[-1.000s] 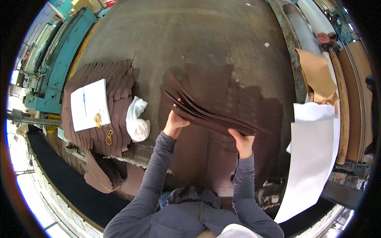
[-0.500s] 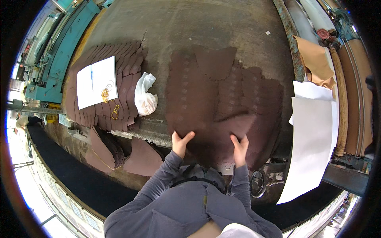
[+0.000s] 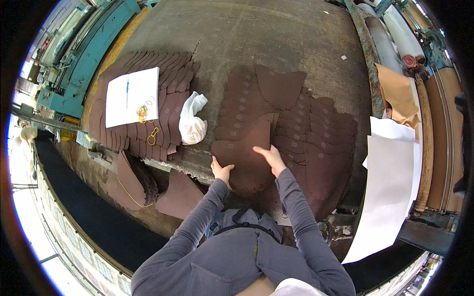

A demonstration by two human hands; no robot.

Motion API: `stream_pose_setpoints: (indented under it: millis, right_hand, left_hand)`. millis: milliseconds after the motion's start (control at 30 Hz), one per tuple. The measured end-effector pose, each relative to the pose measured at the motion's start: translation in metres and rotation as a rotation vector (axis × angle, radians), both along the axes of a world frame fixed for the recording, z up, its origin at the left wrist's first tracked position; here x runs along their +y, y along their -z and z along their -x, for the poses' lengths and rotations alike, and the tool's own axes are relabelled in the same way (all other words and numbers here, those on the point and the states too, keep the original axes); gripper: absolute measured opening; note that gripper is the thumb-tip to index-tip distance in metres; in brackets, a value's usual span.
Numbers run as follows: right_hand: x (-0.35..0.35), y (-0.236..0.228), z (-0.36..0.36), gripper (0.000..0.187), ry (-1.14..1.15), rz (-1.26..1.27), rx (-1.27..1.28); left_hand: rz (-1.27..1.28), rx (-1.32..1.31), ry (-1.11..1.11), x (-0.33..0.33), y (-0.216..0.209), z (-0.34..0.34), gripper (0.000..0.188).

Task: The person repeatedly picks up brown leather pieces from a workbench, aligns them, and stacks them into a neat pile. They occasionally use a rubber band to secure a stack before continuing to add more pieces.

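Sheets of dark brown, curved, fabric-like material (image 3: 328, 148) lie in overlapping rows on the right of the worn grey-brown table (image 3: 237, 34), with you at their near-left end. Your left hand (image 3: 222, 171) is at the left edge of a dark brown, curve-sided, matte piece (image 3: 242, 153), thumb spread well away from the fingers. Your right hand (image 3: 272, 159) meets its right edge, thumb side laid inward over the top face — fingers partly hidden, so can't tell whether either hand really pinches it. The piece lies over the near-left part of the rows, narrow end toward the far right; its right side looks thick, maybe several layers, count unclear. One hand per side probably keeps it level and its edges lined up.

Far end of the rows: a broad dark brown panel (image 3: 280, 86) on top. Overlapping likely leaves each edge easy to get at.

Left: a second fanned pile of dark brown pieces (image 3: 173, 98). On it, a white rectangular paper pad (image 3: 118, 101) and thin yellow looped bands (image 3: 142, 114) — probably put there for easy reach. A white crumpled plastic bag (image 3: 193, 123) sits just beside that pile, between both groups. Near left, below the table edge, hangs a dark brown bundle (image 3: 128, 190), presumably banded in yellow so it holds together.
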State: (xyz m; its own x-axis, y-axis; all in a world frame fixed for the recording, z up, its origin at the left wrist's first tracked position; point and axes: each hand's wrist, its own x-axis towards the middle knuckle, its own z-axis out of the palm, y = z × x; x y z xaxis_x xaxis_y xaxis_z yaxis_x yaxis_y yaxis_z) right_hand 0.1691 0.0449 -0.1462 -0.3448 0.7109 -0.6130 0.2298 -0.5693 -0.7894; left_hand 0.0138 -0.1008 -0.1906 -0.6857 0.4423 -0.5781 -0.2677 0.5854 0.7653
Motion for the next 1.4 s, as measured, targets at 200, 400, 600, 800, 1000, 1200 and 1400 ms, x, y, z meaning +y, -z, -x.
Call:
stream_pose_setpoints:
  millis: [200,400,600,800,1000,1200,1400]
  right_hand:
    - [-0.011,-0.009,0.019,0.049,-0.005,-0.040,0.079]
    - [-0.018,-0.037,0.006,0.039,-0.039,-0.101,0.222]
    - [-0.065,-0.147,-0.059,0.026,-0.180,-0.378,0.157]
    - [-0.090,-0.121,-0.139,0.068,0.250,-0.544,0.492]
    - [-0.090,-0.066,-0.151,0.088,0.295,-0.644,0.477]
    - [-0.121,-0.059,-0.147,0.037,0.646,-0.543,0.475]
    - [-0.092,-0.040,-0.147,0.046,0.412,-0.447,-0.063]
  left_hand:
    - [-0.180,-0.106,-0.094,-0.014,0.011,0.008,0.091]
    - [-0.475,-0.397,-0.201,-0.015,-0.020,0.005,0.089]
    - [-0.700,-0.864,0.154,-0.022,-0.081,-0.006,0.083]
    - [-0.658,-0.724,0.619,0.017,-0.100,-0.002,0.089]
    - [-0.843,-0.642,0.801,0.034,-0.112,-0.034,0.095]
    - [-0.990,-0.410,0.770,0.032,-0.126,-0.047,0.075]
    - [-0.489,-0.524,0.373,0.020,-0.087,-0.063,0.046]
